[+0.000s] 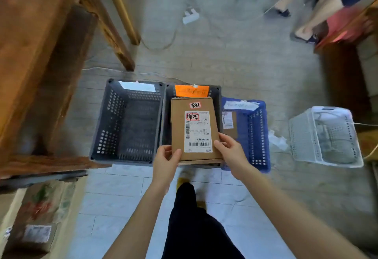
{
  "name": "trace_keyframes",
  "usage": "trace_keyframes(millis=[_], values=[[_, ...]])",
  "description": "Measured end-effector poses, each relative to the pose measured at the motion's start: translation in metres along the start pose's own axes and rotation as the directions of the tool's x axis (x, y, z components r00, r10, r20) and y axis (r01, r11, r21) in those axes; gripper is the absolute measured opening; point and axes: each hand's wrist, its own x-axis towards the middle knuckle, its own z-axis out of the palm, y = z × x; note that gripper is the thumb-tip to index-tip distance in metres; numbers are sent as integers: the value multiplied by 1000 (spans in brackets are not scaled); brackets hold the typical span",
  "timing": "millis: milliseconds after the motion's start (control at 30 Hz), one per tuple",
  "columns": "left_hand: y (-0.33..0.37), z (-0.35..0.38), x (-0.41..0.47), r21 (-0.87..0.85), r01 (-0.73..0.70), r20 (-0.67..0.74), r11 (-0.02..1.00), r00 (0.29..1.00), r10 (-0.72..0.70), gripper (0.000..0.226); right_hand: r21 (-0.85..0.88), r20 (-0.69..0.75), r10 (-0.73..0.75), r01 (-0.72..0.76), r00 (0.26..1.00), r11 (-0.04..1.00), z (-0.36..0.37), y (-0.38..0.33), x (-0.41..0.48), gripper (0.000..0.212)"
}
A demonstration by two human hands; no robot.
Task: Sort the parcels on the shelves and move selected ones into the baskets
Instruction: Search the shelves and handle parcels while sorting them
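I hold a flat brown cardboard parcel (178, 129) with a white shipping label over the middle dark grey basket (166, 115), which carries an orange tag. My left hand (166, 161) grips its near left corner, thumb on top. My right hand (230, 152) grips the near right edge. Left of it stands a dark grey basket (110, 119) with a white tag and nothing visible inside. To the right, a blue basket (255, 133) contains a small brown parcel (230, 123).
A white basket (302, 140) with grey bags stands at the far right. Wooden shelving (41, 54) fills the left side, with a parcel (38, 215) on a lower level. Another person's legs (311, 13), chair bases and a power strip (190, 16) with cables are on the far floor.
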Motion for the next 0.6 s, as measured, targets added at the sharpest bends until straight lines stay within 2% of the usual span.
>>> trace_keyframes(millis=[67, 167, 233, 333, 467, 600], values=[[-4, 28, 27, 44, 103, 127, 994, 986, -108, 21, 50, -74, 85, -81, 994, 995, -24, 12, 25, 37], [-14, 75, 69, 33, 312, 330, 950, 894, -305, 33, 136, -164, 193, -171, 967, 976, -66, 35, 63, 38], [-26, 114, 95, 52, 372, 373, 927, 853, -364, 37, 176, -218, 249, -213, 944, 961, -94, 52, 89, 35], [-52, 179, 129, 28, 491, 331, 871, 817, -472, 34, 207, -284, 320, -268, 904, 941, -137, 84, 139, 37], [-104, 268, 186, -39, 595, 254, 803, 783, -568, 16, 205, -341, 368, -314, 865, 927, -189, 140, 230, 31], [-186, 349, 268, -96, 645, 162, 758, 762, -628, 21, 123, -335, 361, -339, 870, 933, -227, 205, 344, 36]])
